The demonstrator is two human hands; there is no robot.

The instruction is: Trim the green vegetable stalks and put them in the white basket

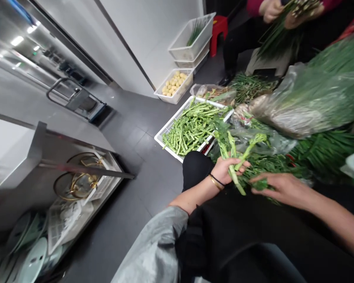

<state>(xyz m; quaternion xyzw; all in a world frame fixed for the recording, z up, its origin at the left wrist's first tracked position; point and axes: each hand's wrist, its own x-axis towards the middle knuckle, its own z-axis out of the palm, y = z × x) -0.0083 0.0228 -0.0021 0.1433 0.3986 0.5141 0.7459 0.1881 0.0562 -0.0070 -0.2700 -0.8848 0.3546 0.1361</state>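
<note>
In my left hand [224, 169] I grip a few thick green vegetable stalks [237, 181], which fan upward above my fingers. My right hand [279, 188] is just to their right, its fingers closed around some dark green leaves [261, 184]. Beyond my left hand stands a white slotted basket [170, 152] heaped with trimmed green stalks [191, 125]. Loose leafy greens [271, 163] lie behind and below my hands.
A clear plastic bag [295, 122] of long green stems fills the right side. A crate of potatoes [174, 83], stacked crates [191, 43] and a red stool [218, 33] stand farther back. A co-worker's hands [273, 11] hold thin greens. Left is a metal shelf [85, 167].
</note>
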